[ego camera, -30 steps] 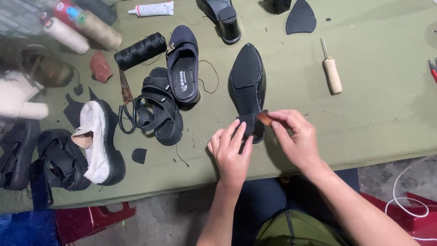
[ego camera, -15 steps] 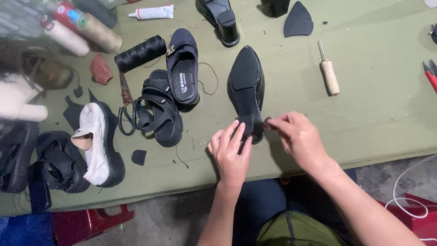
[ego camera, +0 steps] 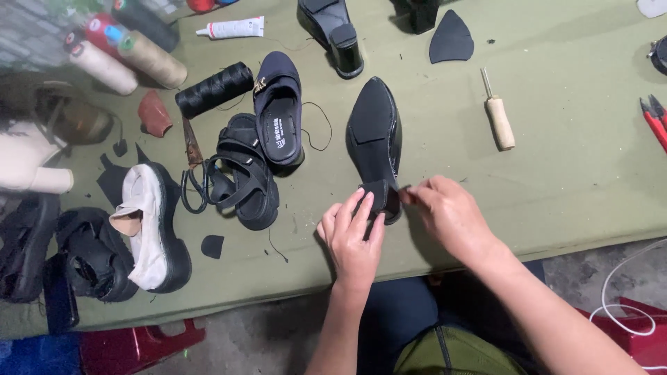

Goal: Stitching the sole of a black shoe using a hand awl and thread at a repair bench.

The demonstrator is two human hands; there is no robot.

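Observation:
A black pointed shoe [ego camera: 373, 132] lies sole-up on the green table cover [ego camera: 570, 160], toe pointing away from me. My left hand [ego camera: 353, 236] rests with its fingers laid against the near side of the shoe's block heel [ego camera: 381, 197]. My right hand [ego camera: 448, 217] has its fingertips pinched at the right side of that heel. Whether they hold something small there I cannot tell.
Left of the shoe lie a navy slipper [ego camera: 278, 111], a black strappy sandal [ego camera: 244, 173], a white shoe [ego camera: 147, 222] and more dark shoes. A black thread spool [ego camera: 214, 89], a glue tube [ego camera: 231, 28], a wooden-handled awl [ego camera: 499, 119] and red cutters [ego camera: 653, 119] lie around.
A small brown piece seen in my right fingertips a second ago no longer shows. My right hand has moved closer against the heel; my left hand has barely shifted.

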